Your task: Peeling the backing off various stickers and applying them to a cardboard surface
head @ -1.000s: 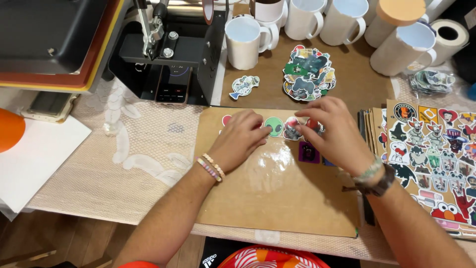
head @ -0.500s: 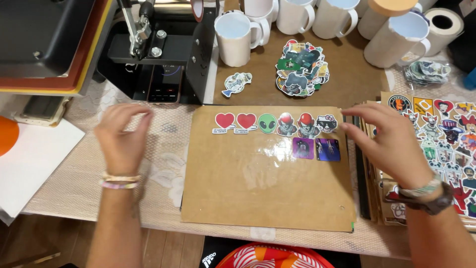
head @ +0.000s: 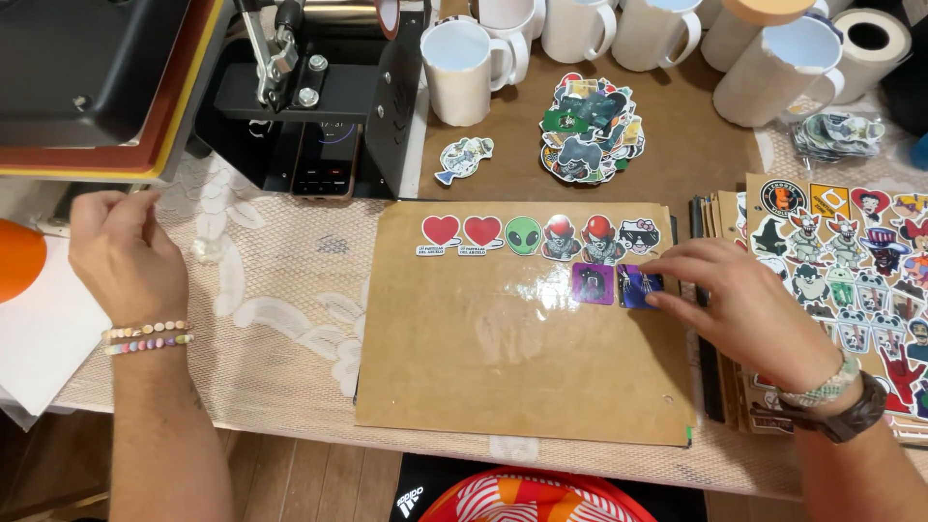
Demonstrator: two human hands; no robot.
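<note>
Since the frame half a second ago, our left hand (head: 126, 256) has drawn further left to the counter (head: 290, 280) edge, and our right hand (head: 744, 309) has come back onto the brown card sheet (head: 522, 358). The left grip is loosely curled and holds nothing; it rests beside a white paper sheet (head: 43, 338). The right grip is narrow: its fingertips (head: 650, 275) touch the blue square sticker (head: 636, 287) without enclosing it. That sticker lies flat in the second row of the sheet, just beside a purple square sticker (head: 593, 283). Above them runs a row of six stickers: two red hearts (head: 462, 232), a green alien head (head: 523, 235) and three figures. A sticker pile (head: 590, 130) lies behind the sheet, near white mugs (head: 464, 68).
</note>
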